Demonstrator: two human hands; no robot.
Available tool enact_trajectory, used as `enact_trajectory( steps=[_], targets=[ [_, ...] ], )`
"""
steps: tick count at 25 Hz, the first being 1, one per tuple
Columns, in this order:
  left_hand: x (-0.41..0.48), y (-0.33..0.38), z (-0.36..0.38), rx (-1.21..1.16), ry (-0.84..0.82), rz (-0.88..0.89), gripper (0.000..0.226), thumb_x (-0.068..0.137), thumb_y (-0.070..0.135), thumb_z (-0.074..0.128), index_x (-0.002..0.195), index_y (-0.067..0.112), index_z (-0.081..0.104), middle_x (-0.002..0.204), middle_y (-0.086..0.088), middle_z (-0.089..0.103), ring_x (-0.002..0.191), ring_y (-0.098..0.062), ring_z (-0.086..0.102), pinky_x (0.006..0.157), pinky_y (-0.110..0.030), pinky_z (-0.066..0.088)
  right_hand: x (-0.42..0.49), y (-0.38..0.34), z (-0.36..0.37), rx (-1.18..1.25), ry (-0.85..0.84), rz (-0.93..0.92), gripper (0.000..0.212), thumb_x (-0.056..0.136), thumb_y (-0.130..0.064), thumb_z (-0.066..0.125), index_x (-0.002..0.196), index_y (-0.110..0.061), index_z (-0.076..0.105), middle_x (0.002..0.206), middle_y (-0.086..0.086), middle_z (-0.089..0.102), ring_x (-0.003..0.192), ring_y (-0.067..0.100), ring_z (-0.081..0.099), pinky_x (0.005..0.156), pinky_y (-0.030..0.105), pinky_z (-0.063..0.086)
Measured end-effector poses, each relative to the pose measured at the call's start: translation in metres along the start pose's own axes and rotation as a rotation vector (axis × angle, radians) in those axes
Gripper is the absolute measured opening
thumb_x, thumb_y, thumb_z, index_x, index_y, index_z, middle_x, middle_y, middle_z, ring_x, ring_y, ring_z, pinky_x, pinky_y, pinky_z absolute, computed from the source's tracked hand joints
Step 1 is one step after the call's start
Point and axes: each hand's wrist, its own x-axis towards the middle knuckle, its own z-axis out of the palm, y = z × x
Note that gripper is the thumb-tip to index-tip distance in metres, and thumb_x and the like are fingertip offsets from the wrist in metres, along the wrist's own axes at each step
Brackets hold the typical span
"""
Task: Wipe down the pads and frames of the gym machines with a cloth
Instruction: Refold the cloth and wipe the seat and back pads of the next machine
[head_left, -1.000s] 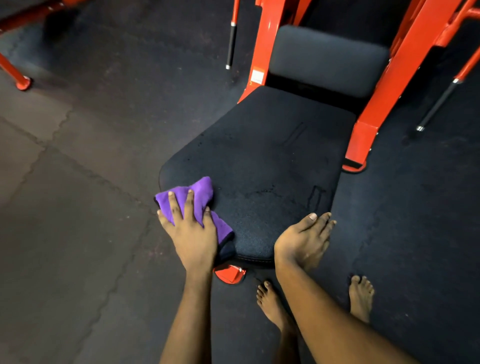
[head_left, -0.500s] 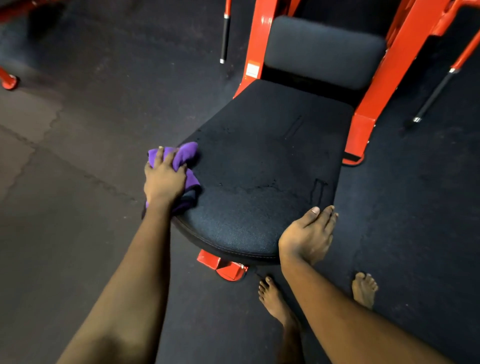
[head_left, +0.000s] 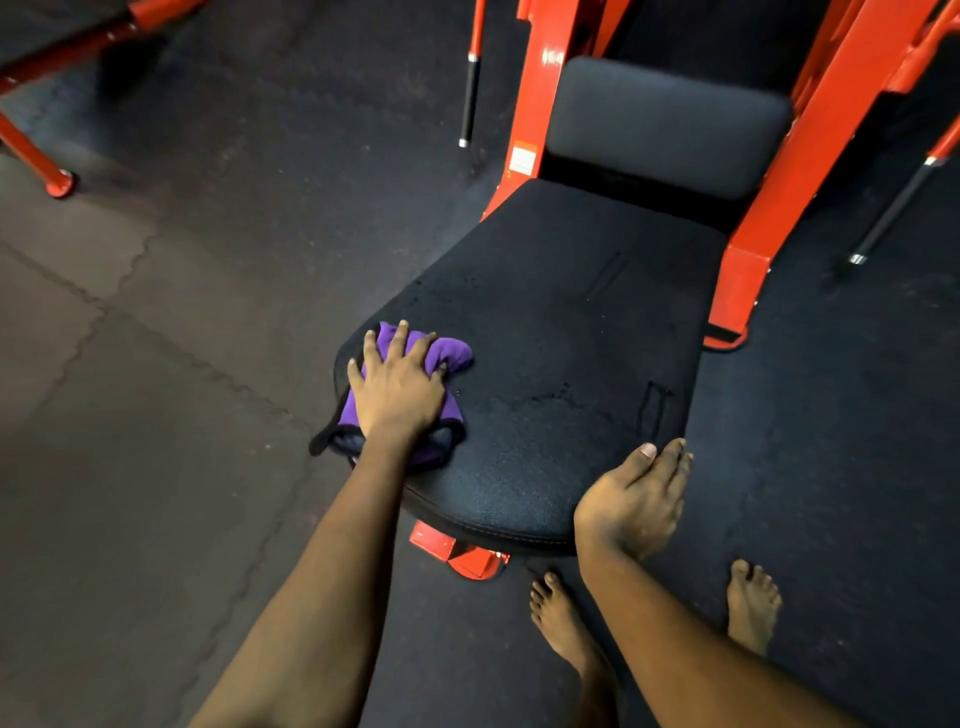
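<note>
The left hand (head_left: 397, 387) lay flat, fingers spread, pressing the purple cloth (head_left: 449, 356) beneath it onto the seat pad (head_left: 566, 332) edge, evidently for wiping. The right hand (head_left: 631, 499), fingers straight and empty, rested on the pad's near corner, probably as a brace.

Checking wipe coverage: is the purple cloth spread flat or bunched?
Bunched: the purple cloth lies crumpled in folds under the left hand.

A seat pad (head_left: 561, 338) lies at centre, with a back pad (head_left: 665, 124) behind it between the frame (head_left: 748, 280) uprights. The left hand (head_left: 397, 389) presses a cloth (head_left: 449, 353) on the seat pad's near left edge. The right hand (head_left: 631, 499) rests on its near right corner. Two feet (head_left: 561, 618) stand on the floor (head_left: 156, 415) just before the seat pad.
</note>
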Motion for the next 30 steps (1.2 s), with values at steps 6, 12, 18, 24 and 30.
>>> enact_trajectory(
  steps=[6,12,18,24,30],
  targets=[
    [-0.086,0.024,0.019,0.051,0.107,0.055,0.051,0.096,0.054,0.034,0.147,0.047,0.035,0.164,0.011,0.021,0.152,-0.027,0.011,0.117,-0.060,0.014,0.000,0.002,0.002,0.012,0.017,0.007,0.069,0.100,-0.052,0.015,0.154,-0.017,0.038,0.161,0.008,0.036,0.137,0.037,0.045,0.114,0.048,0.035],
    [-0.035,-0.002,0.013,0.022,0.152,0.051,0.045,0.098,0.041,0.048,0.142,0.032,0.048,0.159,0.002,0.036,0.148,-0.031,0.024,0.116,-0.052,0.028,0.002,0.002,0.003,0.006,-0.001,0.010,0.067,0.101,-0.051,0.017,0.154,-0.015,0.038,0.161,0.010,0.036,0.137,0.037,0.044,0.115,0.048,0.034],
    [0.058,-0.069,-0.006,-0.101,0.078,-0.038,0.054,0.097,0.046,0.039,0.144,0.020,0.047,0.158,-0.012,0.036,0.144,-0.039,0.030,0.118,-0.051,0.024,0.004,0.005,0.006,-0.001,-0.001,0.001,0.068,0.101,-0.052,0.015,0.155,-0.017,0.036,0.161,0.008,0.034,0.140,0.034,0.041,0.116,0.044,0.031],
    [-0.055,0.001,0.005,0.000,0.132,0.065,0.049,0.098,0.045,0.046,0.145,0.033,0.047,0.159,0.005,0.036,0.148,-0.028,0.026,0.119,-0.053,0.019,0.001,0.002,0.002,0.006,-0.019,0.018,0.071,0.100,-0.056,0.011,0.156,-0.020,0.035,0.162,0.006,0.034,0.136,0.037,0.044,0.113,0.046,0.034],
    [-0.124,0.084,0.036,0.090,0.065,0.308,0.049,0.093,0.050,0.041,0.138,0.036,0.054,0.153,0.007,0.044,0.144,-0.025,0.035,0.115,-0.052,0.029,0.010,0.011,-0.005,0.270,-0.072,0.051,0.074,0.096,-0.056,0.018,0.150,-0.015,0.048,0.156,0.007,0.044,0.141,0.028,0.042,0.115,0.034,0.028]
  ],
)
